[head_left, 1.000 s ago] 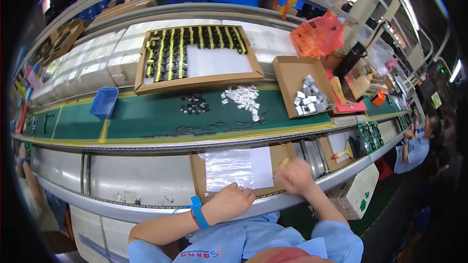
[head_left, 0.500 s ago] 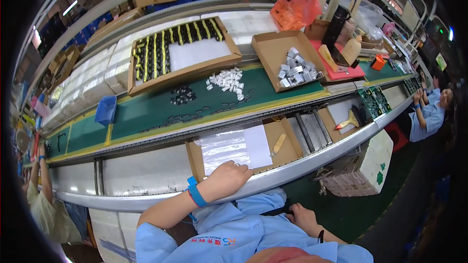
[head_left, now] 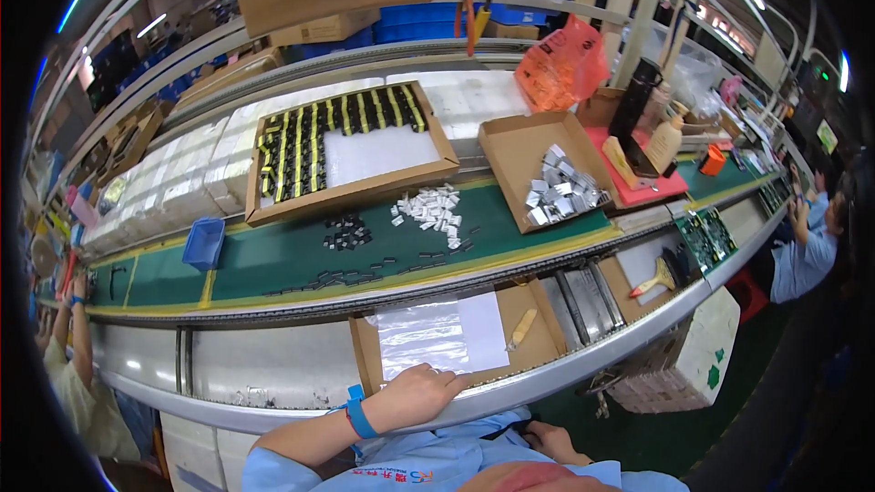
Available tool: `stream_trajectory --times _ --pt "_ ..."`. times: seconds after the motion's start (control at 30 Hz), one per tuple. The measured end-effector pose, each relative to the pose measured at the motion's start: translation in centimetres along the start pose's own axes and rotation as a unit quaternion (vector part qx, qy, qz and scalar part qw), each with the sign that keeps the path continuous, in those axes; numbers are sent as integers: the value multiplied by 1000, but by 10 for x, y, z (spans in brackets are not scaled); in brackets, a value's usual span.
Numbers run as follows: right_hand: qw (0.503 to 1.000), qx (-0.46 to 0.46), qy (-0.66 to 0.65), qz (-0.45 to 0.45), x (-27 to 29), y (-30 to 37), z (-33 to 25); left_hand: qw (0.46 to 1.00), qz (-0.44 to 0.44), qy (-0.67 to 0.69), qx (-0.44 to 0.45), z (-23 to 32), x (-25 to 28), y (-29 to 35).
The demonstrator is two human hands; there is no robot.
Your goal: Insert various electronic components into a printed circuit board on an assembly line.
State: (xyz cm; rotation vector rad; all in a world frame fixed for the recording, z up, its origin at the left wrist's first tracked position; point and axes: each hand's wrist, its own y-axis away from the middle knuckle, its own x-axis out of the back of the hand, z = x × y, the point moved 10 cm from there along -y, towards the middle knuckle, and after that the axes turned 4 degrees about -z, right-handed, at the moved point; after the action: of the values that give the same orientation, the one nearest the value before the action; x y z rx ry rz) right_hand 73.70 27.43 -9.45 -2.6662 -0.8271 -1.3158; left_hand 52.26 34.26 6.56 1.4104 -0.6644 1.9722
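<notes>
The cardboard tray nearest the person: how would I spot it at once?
Find the long green surface. On its near side, by the left hand, sits the cardboard tray. Only this one shows a clear plastic sheet, beside white paper.

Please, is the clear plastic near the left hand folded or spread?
Spread: the clear plastic lies flat inside the cardboard tray, its wrinkled surface showing beyond the left hand.

Left hand (head_left: 421, 394): lies over the metal rail (head_left: 556, 376), blocking the middle of the cardboard tray's (head_left: 543, 323) near edge.
Tray's right side: bare cardboard beside the yellow tool (head_left: 523, 328).
Green belt (head_left: 262, 257): open lane between blue bin (head_left: 203, 244) and black pieces (head_left: 348, 233).
Belt's far side: parts tray (head_left: 354, 194) and box (head_left: 507, 146) stand as walls.
Right hand (head_left: 552, 441): rail lies between it and the cardboard tray.
</notes>
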Motion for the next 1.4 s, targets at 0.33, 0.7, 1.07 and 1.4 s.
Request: stream_trajectory --times 0.33,0.7,1.07,1.4 --pt "988 125 34 -84 14 -19 -44 987 -55 142 54 -20 -26 4" --pt "977 122 -28 -172 79 -35 -83 989 114 -93 -22 18 -3 -19" --pt "778 617 2 -117 68 -89 -300 908 213 261 -248 10 8 -19" --pt "760 622 -45 -181 42 -119 -323 855 177 345 -345 -2 -4 25"
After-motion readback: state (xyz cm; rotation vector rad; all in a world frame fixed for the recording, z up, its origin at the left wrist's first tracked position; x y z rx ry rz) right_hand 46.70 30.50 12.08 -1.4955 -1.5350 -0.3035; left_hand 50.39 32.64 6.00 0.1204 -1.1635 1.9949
